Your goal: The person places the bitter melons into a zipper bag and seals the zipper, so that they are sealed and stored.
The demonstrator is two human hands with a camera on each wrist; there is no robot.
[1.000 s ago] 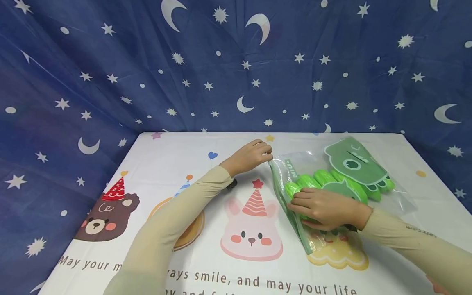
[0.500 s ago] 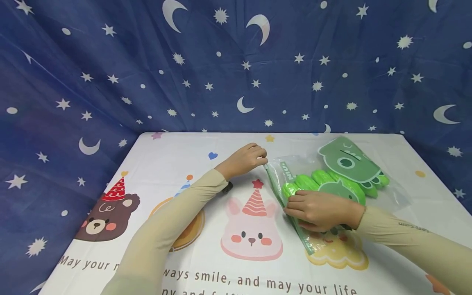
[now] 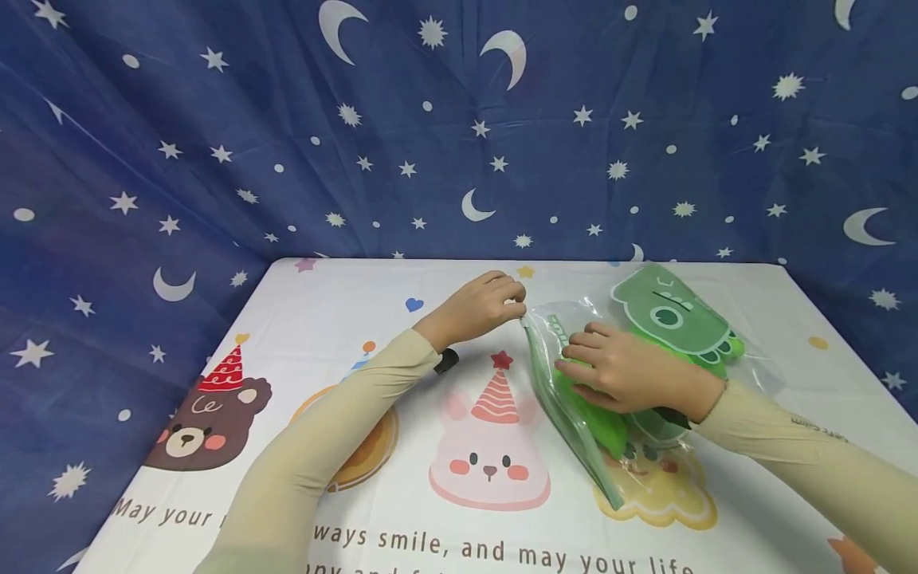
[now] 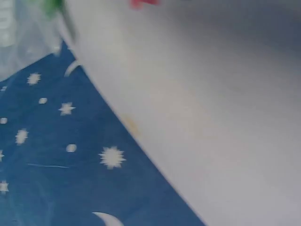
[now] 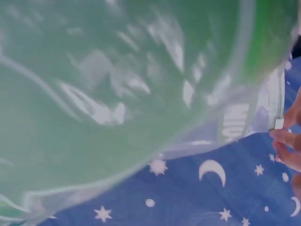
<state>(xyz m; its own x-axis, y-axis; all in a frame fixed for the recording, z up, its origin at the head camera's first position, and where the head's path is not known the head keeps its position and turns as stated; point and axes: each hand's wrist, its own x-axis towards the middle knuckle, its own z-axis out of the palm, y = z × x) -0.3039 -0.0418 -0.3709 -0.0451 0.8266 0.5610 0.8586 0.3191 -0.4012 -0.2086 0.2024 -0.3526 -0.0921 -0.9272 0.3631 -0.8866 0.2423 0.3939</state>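
Observation:
A clear zip bag [image 3: 574, 315] printed with green cartoon dinosaur shapes lies on the right side of the table. Bright green, puffy contents [image 3: 606, 426] bulge inside, close behind the green zip edge [image 3: 566, 430]. My left hand [image 3: 480, 305] pinches the bag's far corner. In the right wrist view, its fingers [image 5: 288, 146] are at the white zip slider [image 5: 279, 124]. My right hand [image 3: 624, 371] rests over the bag with slightly bent, spread fingers, covering part of the contents. The left wrist view catches only a blurred piece of the bag [image 4: 28, 42].
The white tablecloth [image 3: 344, 295] carries printed animals and lettering. A blue curtain [image 3: 430, 143] with moons and stars rises behind the table and on the left. Small black wrist-camera parts [image 3: 446, 361] show under my left wrist.
My right hand has lifted slightly and shifted away from me, fingers more spread. The bag has slid left, and its green contents have bunched toward the zip edge. My left hand keeps its pinch.

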